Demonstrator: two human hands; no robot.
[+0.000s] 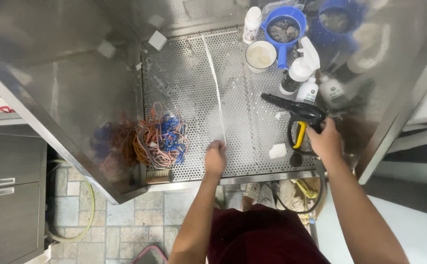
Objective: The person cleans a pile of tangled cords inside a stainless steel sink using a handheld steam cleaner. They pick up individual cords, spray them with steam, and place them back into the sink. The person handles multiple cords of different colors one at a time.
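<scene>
My left hand [215, 157] grips the near end of a long, thin white strip [214, 83] that runs away from me over the perforated steel tray [184, 78]. My right hand [327, 141] is closed on the handle of a black spray gun with a yellow trigger [299, 115], whose nozzle points left toward the strip. A haze of spray or wet sheen lies on the mesh around the strip. A black hose hangs down from the gun below the tray's front edge.
A tangle of coloured rubber bands [162, 137] and a brush [157, 175] sit at the tray's front left. At the back stand a white cup [260, 55], a blue scoop [284, 30], a white trigger sprayer [302, 68] and bottles. Small white blocks [277, 151] lie nearby. Steel walls enclose the tray.
</scene>
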